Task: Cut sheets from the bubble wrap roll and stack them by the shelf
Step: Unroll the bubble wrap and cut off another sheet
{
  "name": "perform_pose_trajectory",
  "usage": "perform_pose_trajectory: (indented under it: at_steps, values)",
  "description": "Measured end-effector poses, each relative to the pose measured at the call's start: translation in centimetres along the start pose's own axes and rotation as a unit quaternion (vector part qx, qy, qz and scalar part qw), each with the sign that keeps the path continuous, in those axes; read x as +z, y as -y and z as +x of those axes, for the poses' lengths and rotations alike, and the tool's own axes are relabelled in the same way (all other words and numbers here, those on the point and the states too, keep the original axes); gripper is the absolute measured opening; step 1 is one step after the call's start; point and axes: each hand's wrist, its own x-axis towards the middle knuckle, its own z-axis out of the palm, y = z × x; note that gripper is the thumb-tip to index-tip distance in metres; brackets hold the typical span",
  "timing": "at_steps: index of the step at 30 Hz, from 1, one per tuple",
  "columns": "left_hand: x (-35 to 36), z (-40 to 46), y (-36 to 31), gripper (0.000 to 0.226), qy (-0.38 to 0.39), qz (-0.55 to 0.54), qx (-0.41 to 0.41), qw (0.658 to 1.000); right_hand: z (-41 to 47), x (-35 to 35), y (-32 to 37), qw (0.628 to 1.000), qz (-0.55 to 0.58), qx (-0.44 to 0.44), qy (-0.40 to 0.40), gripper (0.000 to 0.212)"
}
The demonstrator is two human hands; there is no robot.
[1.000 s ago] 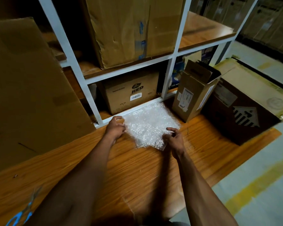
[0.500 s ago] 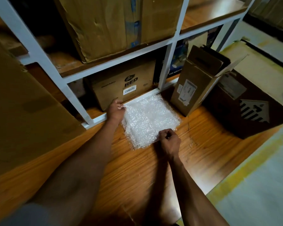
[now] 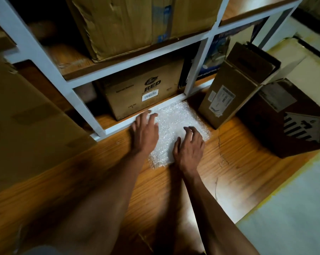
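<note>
A stack of bubble wrap sheets (image 3: 175,124) is seen lying flat on the wooden floor (image 3: 238,162), its far edge set against the white bottom rail of the shelf (image 3: 118,124). The left hand (image 3: 145,132) is laid on the stack's left edge with fingers spread and straight, the fingertips reaching the rail; nothing is gripped by it. The right hand (image 3: 190,147) is placed on the near right part of the stack, fingers spread and slightly bent, pressed down rather than closed round anything. A brown box marked RED (image 3: 144,91) is stored in the shelf's lowest bay just behind the stack. A tall open carton (image 3: 229,89) is stood just right of the stack, and a darker box (image 3: 288,116) is set beyond it.
</note>
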Motion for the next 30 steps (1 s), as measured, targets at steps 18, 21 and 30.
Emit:
perform_pose_trajectory:
  at_steps: [18, 21, 30]
  values:
    - [4.8, 3.8, 0.9, 0.064, 0.214, 0.141, 0.185, 0.949, 2.2, 5.7, -0.8, 0.973, -0.062, 0.066, 0.212, 0.073]
    - [4.4, 3.9, 0.7, 0.064, 0.229, 0.139, 0.195, 0.944, 2.4, 5.4, -0.5, 0.97, -0.061, 0.07, 0.226, 0.073]
    - [3.2, 0.8, -3.3, 0.066, 0.111, 0.084, 0.036, 0.99, 7.1, 4.2, -0.4, 0.99, -0.005, -0.054, 0.133, 0.064]
